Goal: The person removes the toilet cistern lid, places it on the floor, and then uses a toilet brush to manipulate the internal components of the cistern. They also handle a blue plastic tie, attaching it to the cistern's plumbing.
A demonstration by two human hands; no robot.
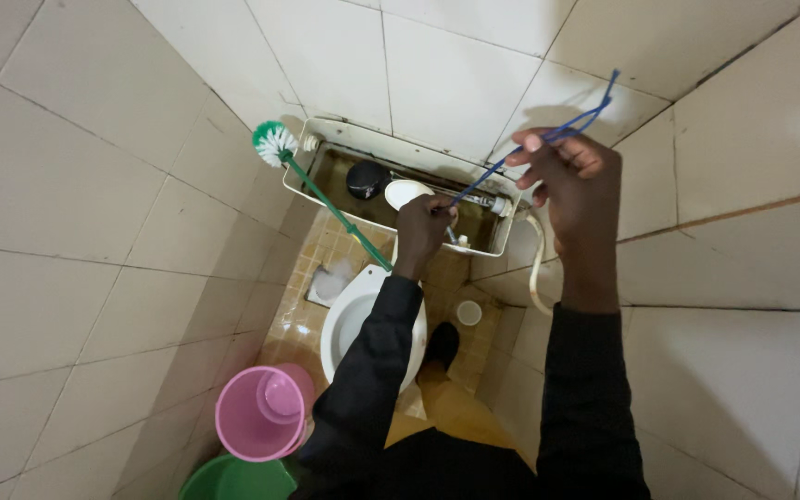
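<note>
Looking down into a narrow tiled toilet stall, the view starts at the lower left with a pink cup (261, 414) sitting above a green bucket (233, 481) on the floor. Higher up, a green brush (275, 142) with white bristles leans with its head against the left end of the open cistern (326, 141), its handle slanting down toward the white bowl (349, 319). Brownish water shows inside the cistern, with a black float (366, 179) and a white round part (406, 192) beside it. The left hand (423, 231) reaches into the cistern's middle, fingers closed on the lower end of a thin blue cord (534, 143). The cord runs up and right to the right hand (567, 171), raised above the cistern's right end, its fingers pinched shut on the cord, with the spare end sticking up past them. A pale hose (536, 268) hangs below the cistern on the right. Judging from this, the work goes best with the cord kept taut between both hands and the lower hand steady, clear of the float.
</note>
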